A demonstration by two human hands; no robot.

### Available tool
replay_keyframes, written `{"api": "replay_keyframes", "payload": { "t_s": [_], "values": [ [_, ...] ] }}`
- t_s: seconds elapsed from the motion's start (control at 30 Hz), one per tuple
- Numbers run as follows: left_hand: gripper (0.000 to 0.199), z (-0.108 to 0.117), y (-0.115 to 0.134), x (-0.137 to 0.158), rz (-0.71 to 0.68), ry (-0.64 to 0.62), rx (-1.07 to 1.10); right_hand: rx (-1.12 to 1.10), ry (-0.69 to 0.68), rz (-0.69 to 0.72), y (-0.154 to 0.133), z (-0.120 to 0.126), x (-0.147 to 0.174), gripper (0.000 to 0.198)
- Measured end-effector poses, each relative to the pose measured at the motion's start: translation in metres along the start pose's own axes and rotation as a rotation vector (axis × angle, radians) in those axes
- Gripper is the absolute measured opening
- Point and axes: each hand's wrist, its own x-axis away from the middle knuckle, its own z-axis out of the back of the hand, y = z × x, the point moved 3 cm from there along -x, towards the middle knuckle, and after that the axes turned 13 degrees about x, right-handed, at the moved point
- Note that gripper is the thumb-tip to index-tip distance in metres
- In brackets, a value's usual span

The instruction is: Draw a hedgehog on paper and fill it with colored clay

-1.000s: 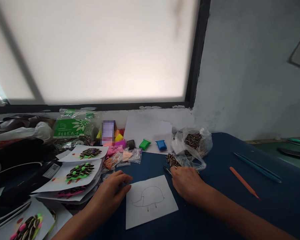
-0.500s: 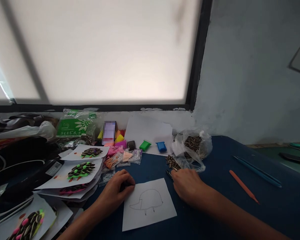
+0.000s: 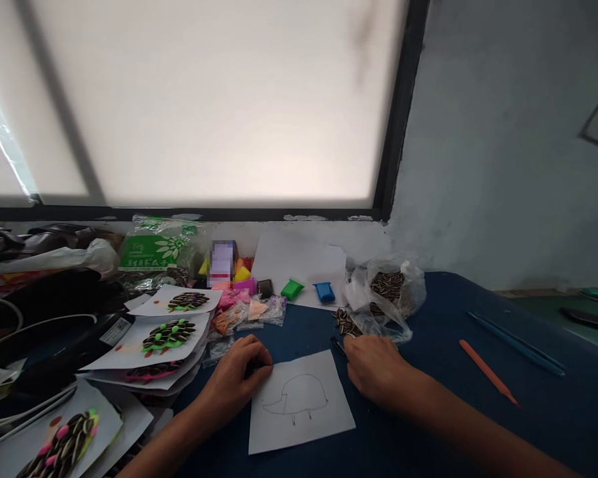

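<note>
A small white paper point(image 3: 301, 398) lies on the blue table, bearing a pencil-like line drawing of a hedgehog-shaped animal with a pointed snout and thin legs. At its upper left corner rests my left hand point(image 3: 239, 375), thumb on the paper's edge, fingers bent with a gap to the thumb. To the right of the paper, my right hand point(image 3: 376, 368) is closed around a dark pen point(image 3: 337, 346), whose end sticks out at the left of the fingers. Just beyond that hand are loose sunflower seeds point(image 3: 346, 323) and a clear plastic bag of seeds point(image 3: 386, 292).
Finished seed pictures point(image 3: 167, 335) are stacked at left. Green clay point(image 3: 292, 289) and blue clay point(image 3: 323, 291) packets sit at the back on white sheets point(image 3: 299, 259). An orange tool point(image 3: 488, 372) and blue tweezers point(image 3: 515, 342) lie at right. A phone point(image 3: 222, 263) leans at the back.
The view has shifted slightly, so everything appears a little further right. Both hands keep about the same places beside the paper; the right still holds the pen.
</note>
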Motion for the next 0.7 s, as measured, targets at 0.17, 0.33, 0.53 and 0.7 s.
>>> {"api": "replay_keyframes", "payload": {
  "t_s": [0.17,0.33,0.53,0.7],
  "values": [
    [0.013,-0.002,-0.001,-0.001,-0.019,0.006,-0.056,-0.135,0.143,0.002,0.007,0.009,0.002,0.008],
    [0.018,-0.008,0.001,0.000,-0.062,0.021,-0.184,-0.445,0.311,0.076,0.012,0.012,0.003,0.024],
    [0.024,-0.013,0.001,0.001,-0.094,0.023,-0.298,-1.203,0.194,0.186,-0.008,-0.013,-0.004,0.045],
    [0.025,-0.014,-0.002,0.003,-0.112,0.001,-0.318,-1.482,0.154,0.210,-0.033,-0.019,-0.007,0.045]
  ]
}}
